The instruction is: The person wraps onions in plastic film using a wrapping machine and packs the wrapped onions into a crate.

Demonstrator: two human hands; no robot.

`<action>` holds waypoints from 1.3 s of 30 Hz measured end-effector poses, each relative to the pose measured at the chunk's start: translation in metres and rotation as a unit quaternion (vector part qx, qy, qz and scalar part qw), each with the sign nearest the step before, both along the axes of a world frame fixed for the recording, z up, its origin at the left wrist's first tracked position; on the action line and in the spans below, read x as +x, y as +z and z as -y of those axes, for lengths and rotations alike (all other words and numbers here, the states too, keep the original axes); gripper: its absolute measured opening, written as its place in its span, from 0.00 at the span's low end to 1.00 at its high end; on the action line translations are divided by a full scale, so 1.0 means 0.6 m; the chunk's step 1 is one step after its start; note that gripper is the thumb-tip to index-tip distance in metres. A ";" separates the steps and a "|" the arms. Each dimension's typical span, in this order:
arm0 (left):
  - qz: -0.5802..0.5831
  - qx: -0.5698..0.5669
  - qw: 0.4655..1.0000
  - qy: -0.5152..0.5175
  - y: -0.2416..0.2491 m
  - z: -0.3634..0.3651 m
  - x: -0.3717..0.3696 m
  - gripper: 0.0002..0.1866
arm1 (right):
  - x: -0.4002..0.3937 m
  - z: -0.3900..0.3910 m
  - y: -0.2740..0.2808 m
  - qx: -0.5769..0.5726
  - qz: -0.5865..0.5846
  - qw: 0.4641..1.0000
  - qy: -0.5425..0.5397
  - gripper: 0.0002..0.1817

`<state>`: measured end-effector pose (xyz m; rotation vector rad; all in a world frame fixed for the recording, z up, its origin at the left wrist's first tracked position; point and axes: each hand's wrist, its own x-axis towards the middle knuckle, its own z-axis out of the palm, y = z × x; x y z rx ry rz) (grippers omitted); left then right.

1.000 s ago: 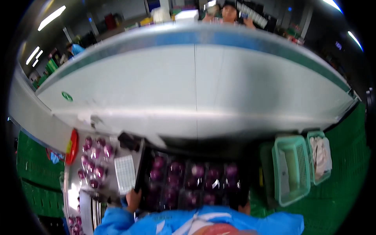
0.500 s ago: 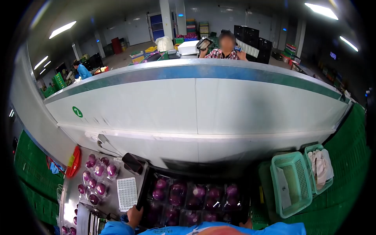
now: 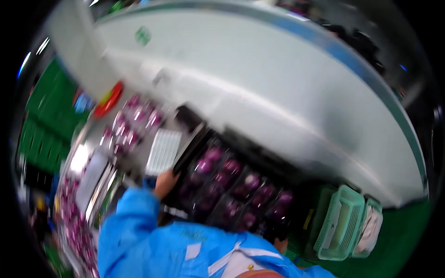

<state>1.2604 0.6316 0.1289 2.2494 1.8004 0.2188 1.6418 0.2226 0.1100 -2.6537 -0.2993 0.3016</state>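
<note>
A black crate point(image 3: 192, 146) full of clear-wrapped packs of purple onions point(image 3: 232, 166) is in front of my body, tilted in view. My left hand point(image 3: 165, 184) is closed round its left edge. At the near right corner, my right hand point(image 3: 280, 244) grips the same crate, its fingers mostly hidden by the rim and my sleeve. Left of the crate lies a white sheet of small labels point(image 3: 164, 150), with a dark box-like object point(image 3: 187, 116) beyond it. Motion blurs the picture.
More wrapped onions point(image 3: 134, 121) sit on the metal table at left, near a red and yellow object point(image 3: 109, 99). Loose onions point(image 3: 72, 217) fill the lower left. Light green baskets point(image 3: 343, 222) stand at right. A white partition point(image 3: 259, 65) rises ahead.
My view has swung down and turned, so the partition and crate look slanted. The crate seems lifted at its left side, still in both hands. More of my blue sleeves shows.
</note>
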 end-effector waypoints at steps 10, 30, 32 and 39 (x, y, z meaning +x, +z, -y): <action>-0.006 -0.007 1.000 -0.012 -0.016 -0.016 -0.015 0.23 | 0.024 0.023 -0.024 0.137 -0.122 0.983 0.029 0.25; 0.473 0.103 0.855 0.185 -0.055 0.350 -0.663 0.09 | -0.186 -0.235 0.028 0.285 0.217 0.887 0.291 0.18; 0.483 0.119 0.762 0.414 -0.098 0.409 -0.832 0.05 | -0.315 -0.317 0.053 0.354 0.108 0.834 0.409 0.18; 0.290 0.063 0.664 0.687 -0.286 0.570 -1.166 0.28 | -0.848 -0.479 0.152 0.174 0.081 0.552 0.811 0.13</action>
